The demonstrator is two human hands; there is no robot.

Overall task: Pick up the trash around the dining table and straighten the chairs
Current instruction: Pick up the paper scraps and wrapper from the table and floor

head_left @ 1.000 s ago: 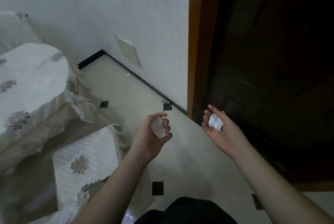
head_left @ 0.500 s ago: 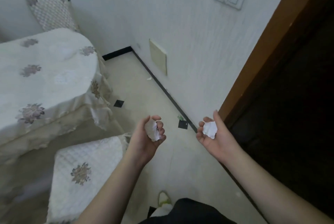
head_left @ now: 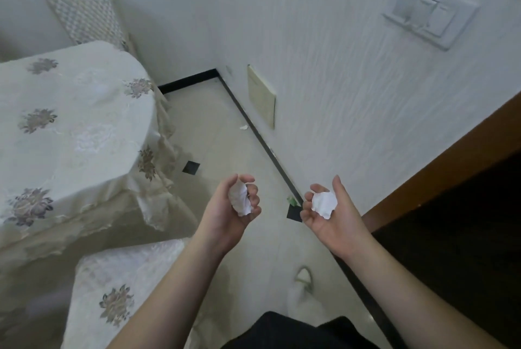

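Note:
My left hand (head_left: 228, 212) is palm up with its fingers curled round a crumpled white paper ball (head_left: 239, 200). A second crumpled white paper ball (head_left: 324, 203) lies in my right hand (head_left: 329, 216), whose fingers curl loosely around it. Both hands hover over the tiled floor beside the dining table (head_left: 64, 134), which wears a cream floral cloth. One covered chair (head_left: 118, 286) stands at lower left below the table, another chair (head_left: 87, 10) at the far side by the wall. A small white scrap (head_left: 244, 127) and a green scrap (head_left: 291, 200) lie on the floor along the skirting.
A white wall with a light switch panel (head_left: 428, 16) and a cream cover plate (head_left: 260, 96) runs along the right. A brown door frame (head_left: 439, 157) and dark doorway are at far right. My slipper (head_left: 303, 286) shows at the bottom.
The view has swung left, away from the dark doorway and toward the table and wall. Both hands still hold their paper balls, about the same distance apart.

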